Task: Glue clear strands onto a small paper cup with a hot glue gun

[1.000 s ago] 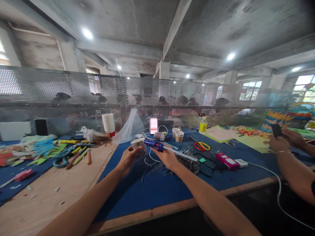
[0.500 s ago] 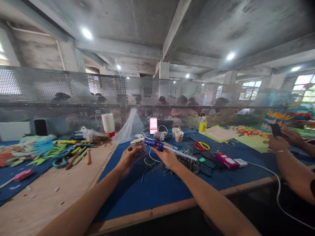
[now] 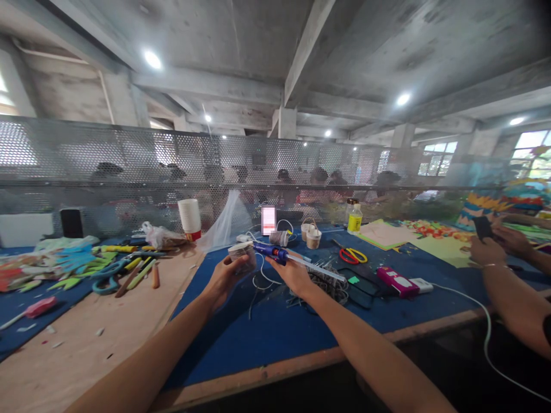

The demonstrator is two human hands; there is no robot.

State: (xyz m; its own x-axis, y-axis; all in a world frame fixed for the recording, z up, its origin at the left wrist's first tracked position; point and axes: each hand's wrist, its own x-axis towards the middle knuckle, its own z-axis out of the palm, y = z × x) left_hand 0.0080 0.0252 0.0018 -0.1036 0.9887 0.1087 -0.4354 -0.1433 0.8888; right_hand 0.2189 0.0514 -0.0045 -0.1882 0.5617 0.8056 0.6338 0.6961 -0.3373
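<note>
My left hand (image 3: 224, 279) holds a small clear cup (image 3: 242, 256) above the blue mat (image 3: 275, 327). My right hand (image 3: 293, 275) grips a blue glue gun (image 3: 272, 252), its nozzle pointing left against the cup's rim. A clear glue stick (image 3: 318, 269) juts out of the gun's back toward the right. White cable (image 3: 260, 281) loops on the mat under both hands.
Red-and-yellow scissors (image 3: 353, 254), a pink device (image 3: 396, 281), small paper cups (image 3: 311, 235), a yellow-labelled bottle (image 3: 354, 219) and a stack of white cups (image 3: 190, 218) lie around. Paper cut-outs and tools (image 3: 107, 267) sit left. Another person's hands (image 3: 495, 244) hold a phone at right. A mesh partition (image 3: 129, 166) runs behind.
</note>
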